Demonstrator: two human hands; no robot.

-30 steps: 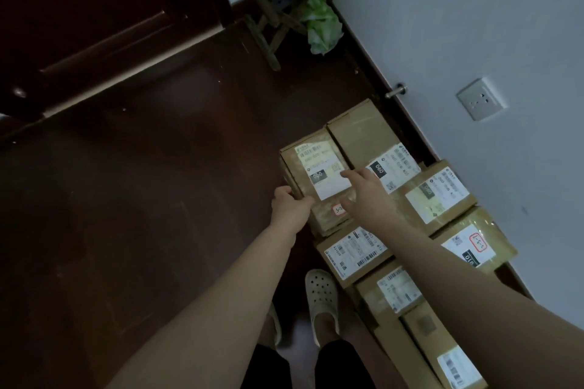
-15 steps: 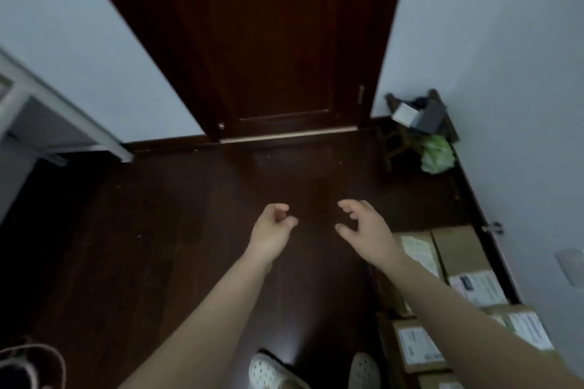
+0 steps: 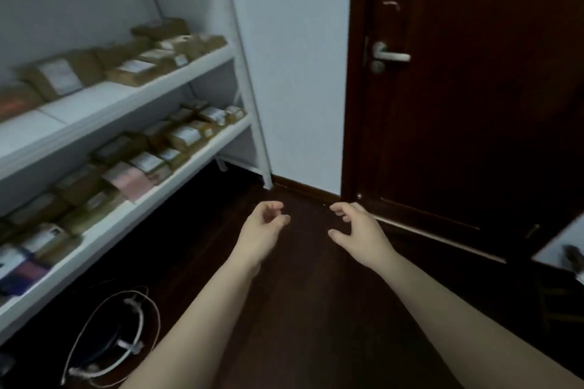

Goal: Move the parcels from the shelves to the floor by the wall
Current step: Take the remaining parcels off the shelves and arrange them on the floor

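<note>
While the left hand [image 3: 262, 226] and right hand [image 3: 357, 227] hover empty over the floor [image 3: 309, 309], fingers loosely curled, the parcels [image 3: 186, 136] sit on the shelves [image 3: 177, 73] up and to the left, rows running along the boards, the left hand nearer

Head-worn view, forward-down, toward shelves [image 3: 132, 95]
</note>
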